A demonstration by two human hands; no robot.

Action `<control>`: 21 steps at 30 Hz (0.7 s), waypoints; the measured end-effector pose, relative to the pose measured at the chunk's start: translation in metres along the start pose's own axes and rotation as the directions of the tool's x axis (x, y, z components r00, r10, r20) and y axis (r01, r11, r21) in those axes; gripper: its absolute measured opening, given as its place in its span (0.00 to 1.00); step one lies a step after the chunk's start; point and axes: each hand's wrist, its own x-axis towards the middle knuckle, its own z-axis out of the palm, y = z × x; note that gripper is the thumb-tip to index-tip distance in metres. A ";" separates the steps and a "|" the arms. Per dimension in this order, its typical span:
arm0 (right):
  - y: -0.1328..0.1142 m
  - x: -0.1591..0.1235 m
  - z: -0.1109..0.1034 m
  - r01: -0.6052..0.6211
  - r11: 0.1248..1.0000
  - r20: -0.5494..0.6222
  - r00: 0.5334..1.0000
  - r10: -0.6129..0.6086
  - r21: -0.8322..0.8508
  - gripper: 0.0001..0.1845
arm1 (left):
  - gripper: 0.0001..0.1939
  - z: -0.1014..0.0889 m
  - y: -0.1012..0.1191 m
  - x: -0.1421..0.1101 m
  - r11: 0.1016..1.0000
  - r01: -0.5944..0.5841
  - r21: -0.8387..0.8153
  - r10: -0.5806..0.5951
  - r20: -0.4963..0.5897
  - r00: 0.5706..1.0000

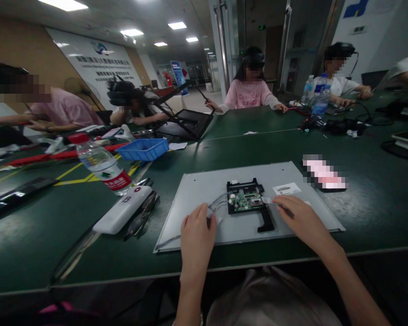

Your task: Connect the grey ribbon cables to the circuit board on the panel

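Observation:
A flat metal panel lies on the green table, with a black plastic bracket and a green circuit board on top. Thin grey cables run from the board's left side to my left hand, whose fingers are curled closed over them. Some clear film shows beside those fingers. On the board's right, my right hand is closed in a pinch on a small pale strip, which reaches towards the board's edge. Whether the strip is stuck down cannot be made out.
Left of the panel are a white power bank, eyeglasses, a tilted water bottle and a blue tray. A phone lies to the right. Several people sit around the table, one beside a black frame.

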 end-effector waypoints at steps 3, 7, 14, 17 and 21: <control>-0.004 0.000 -0.002 0.023 1.000 0.023 0.999 -0.023 -0.001 0.16 | 0.17 0.007 0.000 0.000 1.000 -0.009 0.006 0.008 0.030 1.000; -0.009 0.001 -0.003 0.089 0.996 0.094 0.992 -0.088 -0.005 0.17 | 0.17 0.007 -0.001 0.000 1.000 -0.006 0.010 0.005 0.060 0.998; -0.004 0.000 0.001 0.138 0.990 0.144 0.980 -0.134 -0.016 0.20 | 0.18 0.007 0.000 -0.001 0.999 -0.019 -0.041 0.018 -0.006 1.000; -0.005 0.002 0.001 0.129 0.992 0.135 0.983 -0.127 -0.004 0.21 | 0.19 0.006 0.001 0.000 0.997 -0.025 -0.079 0.017 -0.095 0.995; -0.008 0.003 0.001 0.116 0.993 0.117 0.986 -0.116 0.008 0.21 | 0.18 0.003 0.003 0.000 0.990 -0.091 -0.112 0.068 -0.197 0.978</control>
